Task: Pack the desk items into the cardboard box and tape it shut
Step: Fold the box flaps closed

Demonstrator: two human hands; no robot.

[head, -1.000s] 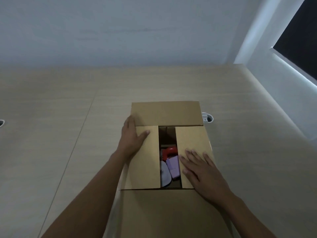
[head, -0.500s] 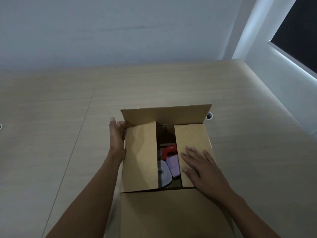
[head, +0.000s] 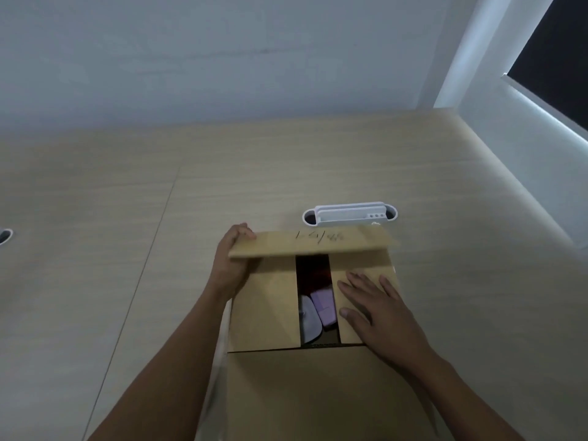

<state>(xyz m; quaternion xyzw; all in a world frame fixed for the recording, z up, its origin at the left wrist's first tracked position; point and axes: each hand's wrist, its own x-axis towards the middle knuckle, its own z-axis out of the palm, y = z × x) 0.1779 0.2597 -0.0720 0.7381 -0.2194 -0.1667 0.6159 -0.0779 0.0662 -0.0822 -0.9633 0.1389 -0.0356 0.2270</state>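
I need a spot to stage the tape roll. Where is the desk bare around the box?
Bare desk runs left of the cardboard box and left hand, and right of the box below the window wall. Behind the box it is tighter: the white cable-port tray sits just past the far flap.

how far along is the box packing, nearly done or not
Packing looks done: a purple item and a white item lie inside the cardboard box. Closing is in hand: the right hand presses the right side flap flat, while the left hand folds the far flap over. The near flap is still open, and no tape is on yet.
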